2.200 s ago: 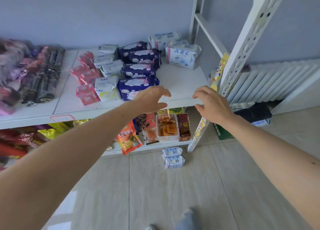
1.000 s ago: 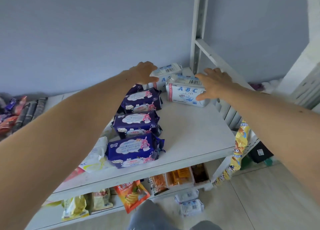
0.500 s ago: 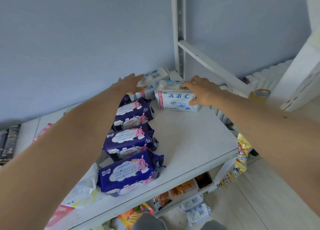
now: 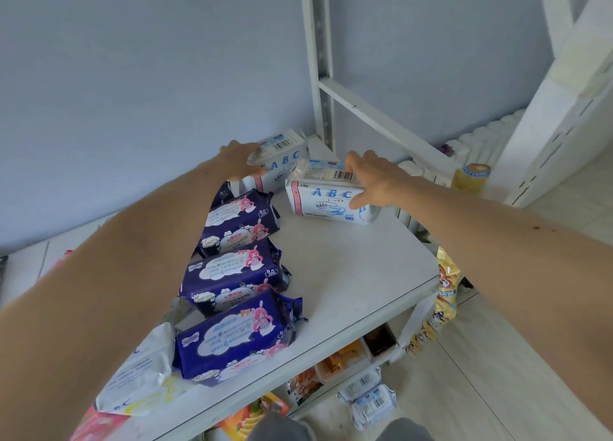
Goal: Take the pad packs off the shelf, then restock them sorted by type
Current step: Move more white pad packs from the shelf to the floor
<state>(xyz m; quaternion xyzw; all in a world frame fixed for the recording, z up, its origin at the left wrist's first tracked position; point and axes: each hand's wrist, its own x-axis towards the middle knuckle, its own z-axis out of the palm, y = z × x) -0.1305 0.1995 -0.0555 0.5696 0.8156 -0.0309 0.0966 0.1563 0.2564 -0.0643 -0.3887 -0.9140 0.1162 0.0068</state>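
Note:
At the back of the white shelf (image 4: 348, 274) stand white ABC pad packs. My right hand (image 4: 371, 181) grips the nearer white ABC pack (image 4: 321, 201) by its right end. My left hand (image 4: 240, 160) closes on the rear white ABC pack (image 4: 285, 157) against the wall. A row of three dark purple pad packs (image 4: 235, 271) runs from the back towards the front edge, under my left forearm. At the front left lie a white pad pack (image 4: 139, 374) and a red pack (image 4: 96, 424).
A white upright post (image 4: 320, 75) and slanted brace (image 4: 381, 122) rise behind the packs. A yellow snack strip (image 4: 444, 291) hangs off the shelf's right corner. Snack boxes (image 4: 345, 357) fill the lower shelf. White packs (image 4: 368, 397) lie on the floor. A tape roll (image 4: 471, 176) stands right.
Both hands reached from the shelf's front edge to the back and closed on the two white ABC packs. The view came closer and tilted down over the shelf.

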